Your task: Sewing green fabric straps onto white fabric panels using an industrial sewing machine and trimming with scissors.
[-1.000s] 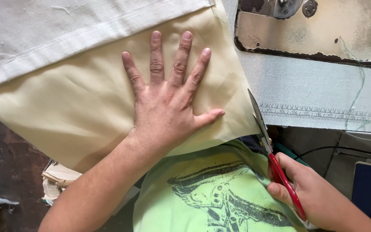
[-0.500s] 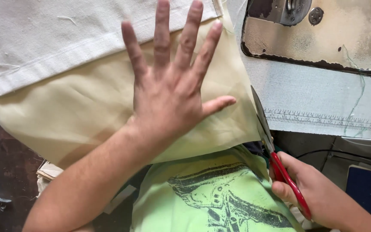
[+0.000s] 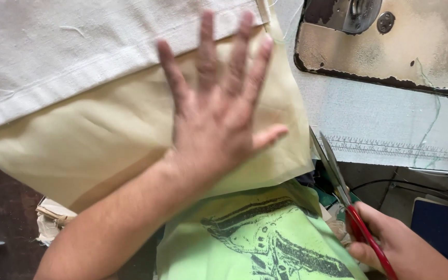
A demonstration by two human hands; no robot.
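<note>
Head view shows the left hand (image 3: 219, 124) lying flat with fingers spread wide on a pale yellow cloth (image 3: 105, 140), which sits on the sewing table (image 3: 379, 124) with its upper edge tucked under a white cloth (image 3: 79, 46) and its lower edge hanging over the person's green printed shirt (image 3: 255, 243). At the lower right, the right hand (image 3: 395, 243) is closed around the red handles of a pair of scissors (image 3: 346, 192), whose blades point up beside the yellow cloth's right edge, near a worn sewing machine base (image 3: 390, 41).

Matt cream cloth (image 3: 105, 140), worn metal machine bed (image 3: 421, 46)
</note>
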